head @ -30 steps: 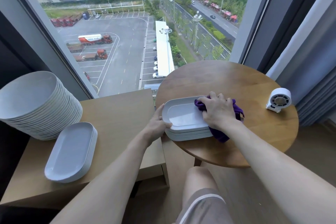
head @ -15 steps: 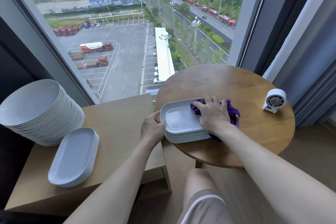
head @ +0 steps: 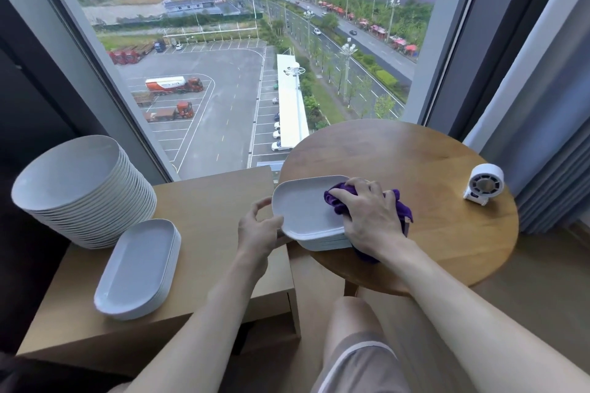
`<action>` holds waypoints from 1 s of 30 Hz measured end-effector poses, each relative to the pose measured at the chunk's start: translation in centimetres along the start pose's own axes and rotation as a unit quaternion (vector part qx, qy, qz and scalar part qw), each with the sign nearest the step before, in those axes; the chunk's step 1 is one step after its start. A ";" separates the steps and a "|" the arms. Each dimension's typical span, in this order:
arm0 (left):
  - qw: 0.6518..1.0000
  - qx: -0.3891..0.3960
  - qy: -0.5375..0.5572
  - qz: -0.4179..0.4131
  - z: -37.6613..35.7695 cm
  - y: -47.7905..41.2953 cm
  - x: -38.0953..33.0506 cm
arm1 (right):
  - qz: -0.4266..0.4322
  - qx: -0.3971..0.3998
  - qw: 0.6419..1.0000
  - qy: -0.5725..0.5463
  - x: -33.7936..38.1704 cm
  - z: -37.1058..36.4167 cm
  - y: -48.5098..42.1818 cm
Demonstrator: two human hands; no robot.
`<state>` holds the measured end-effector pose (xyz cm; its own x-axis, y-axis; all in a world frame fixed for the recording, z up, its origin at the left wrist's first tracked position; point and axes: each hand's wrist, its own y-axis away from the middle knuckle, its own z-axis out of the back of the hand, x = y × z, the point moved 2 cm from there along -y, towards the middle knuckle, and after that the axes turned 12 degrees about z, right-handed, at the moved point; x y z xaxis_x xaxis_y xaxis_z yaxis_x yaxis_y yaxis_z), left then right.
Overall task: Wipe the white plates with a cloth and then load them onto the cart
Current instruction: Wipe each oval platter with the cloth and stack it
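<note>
Fingers [head: 259,205] pinching plate [head: 303,207], long axis left-right

a round wooden table [head: 415,163] stood by a tall window [head: 255,25]. a small white fan [head: 483,183] sat near the table's right edge. grey curtains [head: 549,143] hung beside it. outside, a tanker truck [head: 174,85] was parked.

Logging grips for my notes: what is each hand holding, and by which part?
Left hand pinches the top plate by its left rim; right hand clutches the purple cloth bunched on that plate.
</note>
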<state>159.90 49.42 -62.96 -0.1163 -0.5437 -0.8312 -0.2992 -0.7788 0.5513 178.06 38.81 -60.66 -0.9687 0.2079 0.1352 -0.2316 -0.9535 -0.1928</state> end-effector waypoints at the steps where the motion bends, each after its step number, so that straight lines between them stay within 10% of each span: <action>1: 1.000 0.008 0.012 0.005 0.5 0.4 0.2 | 0.008 -0.006 1.000 -0.007 0.9 0.3 0.1; 30: 0.903 -0.144 0.403 0.024 28.9 5.0 7.5 | 0.133 0.028 0.981 -0.138 22.8 -4.8 0.0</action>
<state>130.13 50.49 -68.52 0.6400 -0.5396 -0.5471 -0.0404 -0.7346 0.6773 155.57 44.57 -62.28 -0.9316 -0.1091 0.3466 0.0386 -0.9782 -0.2042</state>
